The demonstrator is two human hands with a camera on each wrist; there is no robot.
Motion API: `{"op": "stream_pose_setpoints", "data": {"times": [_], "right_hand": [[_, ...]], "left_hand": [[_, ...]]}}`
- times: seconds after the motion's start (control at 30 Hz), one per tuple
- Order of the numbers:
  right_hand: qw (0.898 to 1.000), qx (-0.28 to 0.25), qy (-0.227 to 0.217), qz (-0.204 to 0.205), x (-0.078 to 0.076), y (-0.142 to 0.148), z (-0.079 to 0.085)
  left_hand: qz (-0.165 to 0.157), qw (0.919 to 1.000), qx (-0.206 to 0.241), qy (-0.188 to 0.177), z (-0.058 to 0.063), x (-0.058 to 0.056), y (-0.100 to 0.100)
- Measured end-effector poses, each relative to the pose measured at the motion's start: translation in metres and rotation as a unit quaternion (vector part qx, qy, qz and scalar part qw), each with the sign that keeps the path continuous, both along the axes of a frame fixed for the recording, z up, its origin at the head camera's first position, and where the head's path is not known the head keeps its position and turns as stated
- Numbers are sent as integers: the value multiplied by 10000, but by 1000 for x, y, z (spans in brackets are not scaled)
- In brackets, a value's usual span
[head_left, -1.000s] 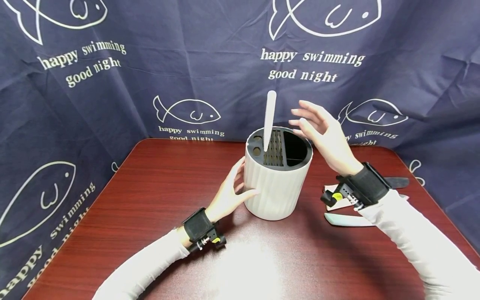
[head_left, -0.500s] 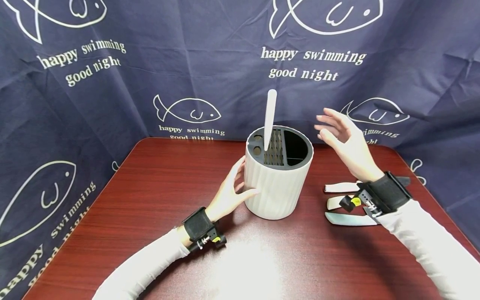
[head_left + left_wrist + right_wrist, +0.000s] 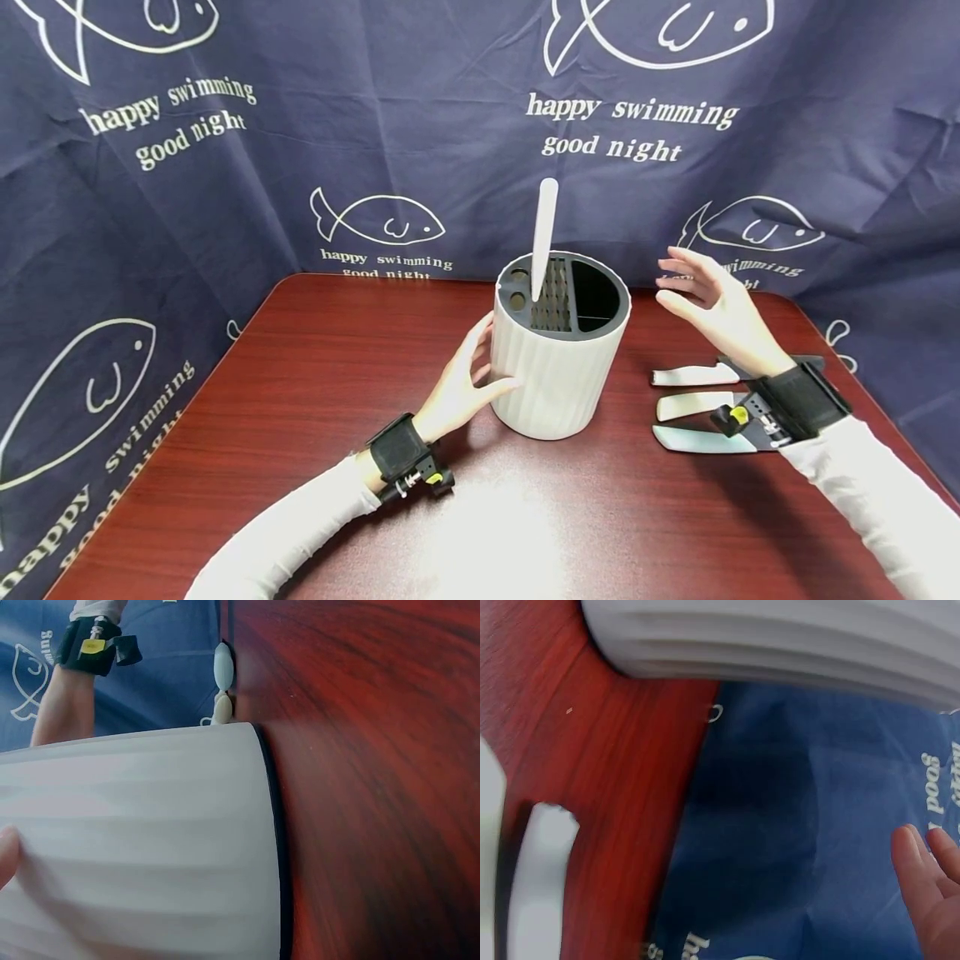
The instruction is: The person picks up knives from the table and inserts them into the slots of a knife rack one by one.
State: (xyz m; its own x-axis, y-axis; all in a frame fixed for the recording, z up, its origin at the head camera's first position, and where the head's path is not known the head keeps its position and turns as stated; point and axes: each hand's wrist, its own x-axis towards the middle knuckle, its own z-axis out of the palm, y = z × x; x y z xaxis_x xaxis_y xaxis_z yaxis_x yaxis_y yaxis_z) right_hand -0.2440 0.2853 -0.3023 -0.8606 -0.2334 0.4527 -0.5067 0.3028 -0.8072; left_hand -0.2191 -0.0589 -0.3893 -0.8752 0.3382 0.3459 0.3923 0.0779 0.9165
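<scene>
Toward the back of the red-brown table (image 3: 337, 375), the white ribbed holder (image 3: 551, 383) stands upright with my left hand (image 3: 453, 392) round its left flank, thumb across the front and fingers along the side; I am holding it, gently by the look of it. Its wall looks stiff and smooth, hollow plastic I'd judge, so light enough to skid or tip if nudged high up; the low flank, where the ribs offer some purchase, seems the best place for my palm. From the slotted part of its dark top rises a white handle (image 3: 545, 237), leaning slightly, its lower part hidden. My right hand (image 3: 720, 312) grasps nothing, its fingers loosely curved in the air to the right of the holder. Nearer me lie the white-handled knife (image 3: 686, 377), the cream-handled knife (image 3: 693, 406) and the pale-green-handled knife (image 3: 705, 440), side by side, grips toward the holder, blades partly hidden by my wrist. They should be rigid and blade-heavy, the grips perhaps slick; I'd pinch each firmly mid-handle, clear of the edge.
</scene>
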Motion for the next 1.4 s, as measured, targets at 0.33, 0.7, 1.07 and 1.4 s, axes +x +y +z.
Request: {"op": "stream_pose_setpoints", "data": {"times": [0.33,0.7,1.07,1.4], "right_hand": [[9969,751,-224,-67,-1,16,-19],[9887,1459,-276,196,-3,35,-38],[9693,2366,-642,187,-1,53,-50],[9448,3203,-538,426,-4,65,-60]], "left_hand": [[-23,10000,8,35,-3,0,1],[-37,9999,-8,96,-2,-1,1],[-36,10000,-4,22,1,-1,0],[-11,10000,-18,53,-1,-1,-1]]}}
